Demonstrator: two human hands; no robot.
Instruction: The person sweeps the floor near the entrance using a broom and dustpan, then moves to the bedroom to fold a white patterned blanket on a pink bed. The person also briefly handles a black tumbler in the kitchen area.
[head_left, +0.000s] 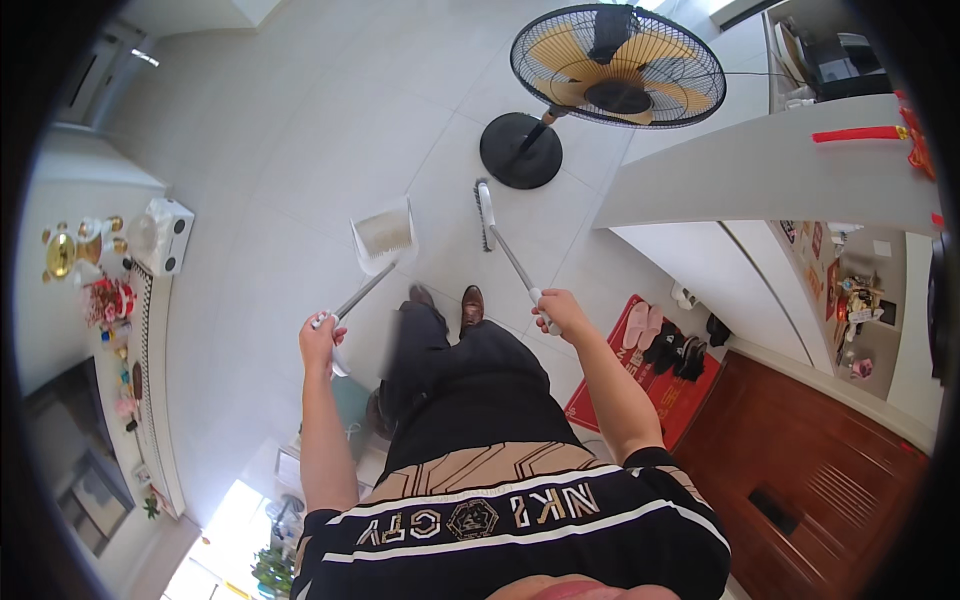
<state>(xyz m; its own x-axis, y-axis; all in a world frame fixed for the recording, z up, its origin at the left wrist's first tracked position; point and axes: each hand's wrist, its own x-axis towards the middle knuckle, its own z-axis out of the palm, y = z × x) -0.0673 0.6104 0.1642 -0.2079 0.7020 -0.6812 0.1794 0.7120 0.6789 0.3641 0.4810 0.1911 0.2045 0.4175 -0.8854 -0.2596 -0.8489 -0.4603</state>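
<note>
My left hand (320, 339) grips the handle of a long-handled white dustpan (384, 234), whose pan lies ahead of my feet with a comb-like row of teeth inside. In my right hand (561, 311) is the grey-and-white handle of a broom (486, 214). The broom's dark bristles face left, toward the pan, with a stretch of tile between the two. The broom head is close to the round black base of a pedestal fan (520, 150). Whether the pan holds any dirt is too unclear to tell.
The fan's caged head (619, 66) leans over the floor ahead. A red doormat (637, 375) carrying slippers and shoes lies right, beside a reddish-brown wooden door (810, 465). White cabinets (697, 262) line the right. Ornaments and a white box (171, 236) stand on a left-hand ledge.
</note>
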